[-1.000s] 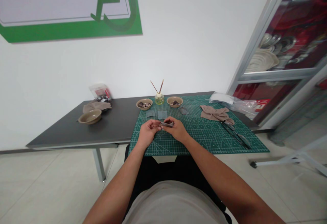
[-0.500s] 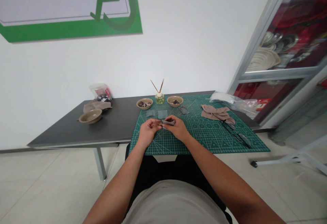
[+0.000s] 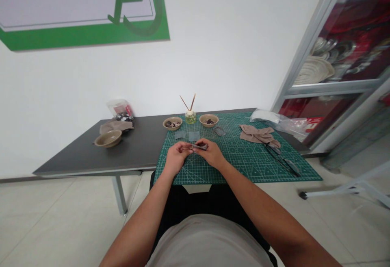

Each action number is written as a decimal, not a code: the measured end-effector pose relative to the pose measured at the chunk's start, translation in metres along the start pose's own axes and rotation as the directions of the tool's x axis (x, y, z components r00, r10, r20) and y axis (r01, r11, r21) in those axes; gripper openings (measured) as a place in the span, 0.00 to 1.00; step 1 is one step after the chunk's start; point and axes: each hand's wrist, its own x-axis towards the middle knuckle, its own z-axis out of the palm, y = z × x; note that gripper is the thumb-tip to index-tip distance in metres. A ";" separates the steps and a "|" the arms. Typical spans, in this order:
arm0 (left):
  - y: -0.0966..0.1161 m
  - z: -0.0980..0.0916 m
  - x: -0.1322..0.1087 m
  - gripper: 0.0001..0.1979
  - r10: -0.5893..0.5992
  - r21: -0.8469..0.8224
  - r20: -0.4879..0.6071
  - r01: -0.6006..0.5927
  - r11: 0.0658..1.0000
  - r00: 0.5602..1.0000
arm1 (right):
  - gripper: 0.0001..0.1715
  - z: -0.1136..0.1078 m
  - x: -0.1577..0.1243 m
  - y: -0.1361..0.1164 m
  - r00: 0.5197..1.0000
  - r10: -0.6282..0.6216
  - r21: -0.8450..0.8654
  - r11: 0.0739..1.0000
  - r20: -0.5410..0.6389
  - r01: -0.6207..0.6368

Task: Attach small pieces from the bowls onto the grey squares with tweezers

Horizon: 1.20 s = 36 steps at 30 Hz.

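Note:
Between my two hands is a small grey pouch (image 3: 200,146) of thin fabric, its upper edge spread apart. My right hand (image 3: 212,153) pinches it from the right, fingers curled behind it. The fingertips of my left hand (image 3: 176,155) are closed at the pouch's left edge. Both hands are just above the green cutting mat (image 3: 240,165). Beyond them lie two flat grey pouches, one left (image 3: 179,134) and one in the middle (image 3: 193,136). A crumpled grey pouch (image 3: 219,131) lies further right. What the pouch contains is hidden.
Behind are two bowls of stones, left (image 3: 172,129) and right (image 3: 209,125), with a reed diffuser (image 3: 190,117) between them. A brown cloth (image 3: 257,134), eyeglasses (image 3: 283,161) and plastic packaging (image 3: 274,120) lie right. Another bowl (image 3: 107,141) and a plastic container (image 3: 119,107) stand left.
The pouch has tilted slightly and its upper edge has shifted a little to the left between my fingers. My right fingers have moved slightly; everything else stays put.

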 end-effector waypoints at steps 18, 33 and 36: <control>0.007 0.001 -0.001 0.12 0.016 0.122 0.022 -0.018 0.992 1.000 | 0.10 0.002 -0.001 0.004 0.986 0.061 0.038 0.998 -0.158 -0.055; 0.002 0.005 -0.001 0.13 0.021 -0.039 -0.038 -0.022 0.999 0.999 | 0.10 0.004 -0.002 0.002 0.957 -0.168 -0.116 0.983 -0.237 0.144; 0.005 0.005 -0.004 0.11 0.079 0.134 -0.072 -0.069 0.989 0.994 | 0.12 0.004 -0.005 0.000 0.951 -0.227 -0.187 0.964 -0.210 0.189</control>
